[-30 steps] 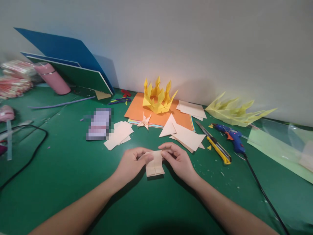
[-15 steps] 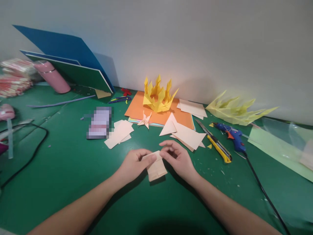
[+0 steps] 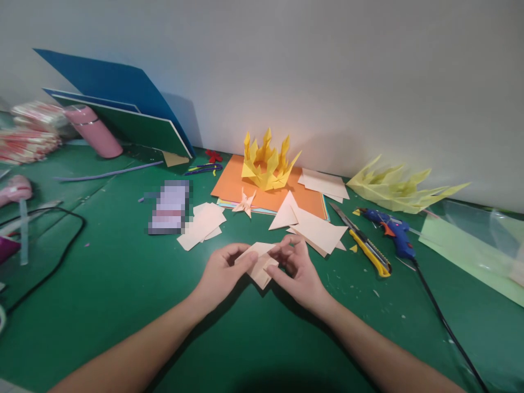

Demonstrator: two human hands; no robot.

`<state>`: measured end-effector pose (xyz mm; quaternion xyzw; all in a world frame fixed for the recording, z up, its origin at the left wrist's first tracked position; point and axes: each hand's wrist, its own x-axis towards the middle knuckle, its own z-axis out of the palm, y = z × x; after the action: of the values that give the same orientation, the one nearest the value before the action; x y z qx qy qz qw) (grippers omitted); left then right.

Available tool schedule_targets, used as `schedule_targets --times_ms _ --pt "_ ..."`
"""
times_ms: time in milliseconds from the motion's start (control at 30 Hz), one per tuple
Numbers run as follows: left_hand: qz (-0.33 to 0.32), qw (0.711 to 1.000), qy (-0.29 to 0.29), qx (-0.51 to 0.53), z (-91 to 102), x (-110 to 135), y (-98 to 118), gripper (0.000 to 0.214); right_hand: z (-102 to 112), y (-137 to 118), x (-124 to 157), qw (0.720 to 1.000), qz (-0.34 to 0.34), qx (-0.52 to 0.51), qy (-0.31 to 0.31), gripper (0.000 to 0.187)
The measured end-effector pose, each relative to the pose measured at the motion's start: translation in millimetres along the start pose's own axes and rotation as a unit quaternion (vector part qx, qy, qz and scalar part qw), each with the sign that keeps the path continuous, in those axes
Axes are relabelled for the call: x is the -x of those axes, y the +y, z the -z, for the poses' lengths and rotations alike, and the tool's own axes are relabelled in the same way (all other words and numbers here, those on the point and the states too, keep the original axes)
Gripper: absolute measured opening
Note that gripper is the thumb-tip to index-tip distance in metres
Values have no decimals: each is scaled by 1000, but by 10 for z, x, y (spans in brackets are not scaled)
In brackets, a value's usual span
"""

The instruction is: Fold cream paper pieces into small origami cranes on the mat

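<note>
A small folded piece of pale peach paper (image 3: 262, 273) is held between both hands just above the green table. My left hand (image 3: 225, 273) pinches its left side, thumb on top and fingers behind. On the right edge, my right hand (image 3: 301, 273) presses with its thumb, its fingers curled behind and partly hidden. Beyond the hands lie loose peach paper pieces (image 3: 202, 225), a folded triangle of paper (image 3: 284, 212) and more cut sheets (image 3: 319, 229). A little folded peach star shape (image 3: 244, 202) rests near the orange paper.
A yellow paper crown (image 3: 268, 169) stands on orange sheets (image 3: 225, 177). To the right lie a yellow box cutter (image 3: 370, 251), a blue glue gun (image 3: 388, 226) with its cord and a pale yellow paper crown (image 3: 401, 188). A pixelated phone (image 3: 170, 207) and pink bottle (image 3: 96, 134) are left.
The folded paper has turned so that a corner points down toward me. My right hand has gone from beside its upper edge to gripping its right side.
</note>
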<state>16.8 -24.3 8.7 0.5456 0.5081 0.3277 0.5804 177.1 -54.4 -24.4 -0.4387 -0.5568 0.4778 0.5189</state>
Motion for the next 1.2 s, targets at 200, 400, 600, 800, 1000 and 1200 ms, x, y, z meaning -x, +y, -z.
schedule_targets --times_ms 200,400,600,800,1000,1200 --pt "-19 998 43 39 -10 -18 -40 22 23 1 -20 993 48 106 -30 6" --pt "-84 995 40 -19 15 -31 -87 10 13 -61 -21 993 24 104 -54 14" --pt "-97 989 44 -102 19 -4 -48 15 -8 -61 -18 983 4 183 -27 23" --pt "-57 995 54 -61 18 -1 -45 17 -15 -7 -12 986 35 165 -11 9" --pt "-46 997 52 -37 21 -11 -55 20 11 21 -18 988 61 144 -5 16" --pt "-36 997 51 -46 22 -5 -61 22 14 -15 -28 987 36 157 11 8"
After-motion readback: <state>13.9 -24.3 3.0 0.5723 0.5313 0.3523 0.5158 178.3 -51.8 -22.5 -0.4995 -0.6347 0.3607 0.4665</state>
